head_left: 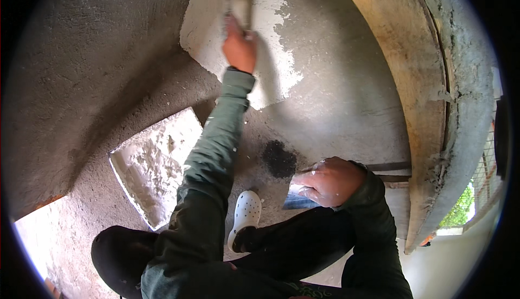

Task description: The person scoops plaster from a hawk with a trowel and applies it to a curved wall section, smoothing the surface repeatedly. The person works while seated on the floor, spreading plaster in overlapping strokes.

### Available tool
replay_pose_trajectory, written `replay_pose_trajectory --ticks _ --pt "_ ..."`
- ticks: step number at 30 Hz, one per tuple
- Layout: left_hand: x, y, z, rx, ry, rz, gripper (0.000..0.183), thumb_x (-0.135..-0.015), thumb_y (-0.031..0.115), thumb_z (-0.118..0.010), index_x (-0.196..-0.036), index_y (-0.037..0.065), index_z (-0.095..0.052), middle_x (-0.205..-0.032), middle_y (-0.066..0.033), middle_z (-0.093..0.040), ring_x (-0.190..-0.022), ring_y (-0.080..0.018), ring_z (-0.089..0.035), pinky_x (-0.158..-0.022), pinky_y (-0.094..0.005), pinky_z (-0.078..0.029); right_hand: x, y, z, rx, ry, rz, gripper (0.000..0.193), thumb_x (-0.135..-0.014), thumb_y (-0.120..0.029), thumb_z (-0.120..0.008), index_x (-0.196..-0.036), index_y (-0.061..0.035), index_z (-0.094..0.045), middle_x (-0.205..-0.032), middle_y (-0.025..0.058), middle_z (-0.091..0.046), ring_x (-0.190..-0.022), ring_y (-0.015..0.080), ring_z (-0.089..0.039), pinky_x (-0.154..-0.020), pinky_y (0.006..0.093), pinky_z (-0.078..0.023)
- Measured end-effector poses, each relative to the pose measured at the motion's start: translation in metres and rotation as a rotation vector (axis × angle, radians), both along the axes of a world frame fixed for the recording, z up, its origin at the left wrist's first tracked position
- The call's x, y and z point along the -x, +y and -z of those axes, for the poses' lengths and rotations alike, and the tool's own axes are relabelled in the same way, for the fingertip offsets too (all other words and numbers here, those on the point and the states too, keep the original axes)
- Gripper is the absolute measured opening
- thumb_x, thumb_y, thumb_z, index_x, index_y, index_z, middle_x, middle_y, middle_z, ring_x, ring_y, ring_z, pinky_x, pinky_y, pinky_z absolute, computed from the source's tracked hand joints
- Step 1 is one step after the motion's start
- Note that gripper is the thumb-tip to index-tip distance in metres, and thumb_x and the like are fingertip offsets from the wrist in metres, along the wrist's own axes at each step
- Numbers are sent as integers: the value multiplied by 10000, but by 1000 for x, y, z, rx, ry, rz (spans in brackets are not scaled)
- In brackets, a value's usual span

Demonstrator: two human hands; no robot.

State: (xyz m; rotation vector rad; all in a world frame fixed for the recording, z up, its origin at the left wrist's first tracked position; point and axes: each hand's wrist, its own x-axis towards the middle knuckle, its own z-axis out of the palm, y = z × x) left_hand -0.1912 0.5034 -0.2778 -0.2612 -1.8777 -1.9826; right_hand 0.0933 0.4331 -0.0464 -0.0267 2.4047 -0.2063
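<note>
My left hand (239, 50) reaches up to the wall, closed on a flat plastering trowel (244, 9) that is smeared by motion. The trowel lies over a patch of wet white plaster (206, 28) with a ragged right edge, beside bare grey wall (346, 77). Lower right, my right hand (331, 182) is closed round a flat, shiny metal blade (297, 201) just above my leg; its grip is hidden by the fingers. A shallow tray (131, 192) of thick white plaster rests on the floor left of my left forearm.
A rough grey wall (97, 55) meets the plastered one on the left. At the right stands a curved wooden board (411, 71) beside a concrete edge (471, 82). My white clog (247, 210) is near a dark patch (279, 158) on the floor.
</note>
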Motion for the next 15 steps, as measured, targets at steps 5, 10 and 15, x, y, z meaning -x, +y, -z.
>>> replay_pose_trajectory --ticks 5,10,15 --pt "-110 12 -77 168 173 226 854 -784 106 -747 -1532 14 -345 -1371 -305 -557 -670 -273 -718 -619 -369 -611 -1 -1 1 -6 -6 -31 180 -858 -146 -629 -1029 -95 -651 -792 171 -679 -777 384 -674 -695 497 -519" --pt "-137 -17 -90 -60 324 202 763 -798 26 -686 -1513 64 -424 -1195 -231 -666 -689 -250 -727 -651 -349 -612 7 -5 1 55 -22 -37 123 -854 -136 -609 -967 -89 -619 -792 169 -663 -806 399 -663 -694 519 -506" --pt "-55 -52 -60 -49 176 -31 684 -816 41 -715 -1463 34 -490 -815 -102 -708 -640 -229 -694 -592 -353 -583 0 -4 1 20 4 -25 152 -868 -138 -606 -1010 -88 -629 -836 178 -680 -833 396 -668 -723 510 -516"
